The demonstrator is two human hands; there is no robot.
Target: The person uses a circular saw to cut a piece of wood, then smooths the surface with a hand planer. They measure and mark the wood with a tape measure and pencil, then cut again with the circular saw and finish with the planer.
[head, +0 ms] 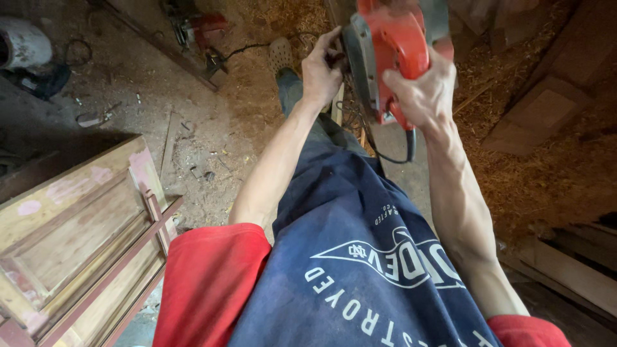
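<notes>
I hold a red and grey electric power tool out in front of my body, at the top of the head view. My right hand is wrapped around its red handle, and a black cord loops down below that hand. My left hand is at the tool's left side, fingertips pinched on a dark part of its grey edge. What the fingers grip is too small to tell. My blue shirt with red sleeves fills the bottom of the view.
A panelled wooden frame lies at lower left. Sawdust and shavings cover the floor at right, with wooden boards and planks. Another red tool and a white container lie at the top left.
</notes>
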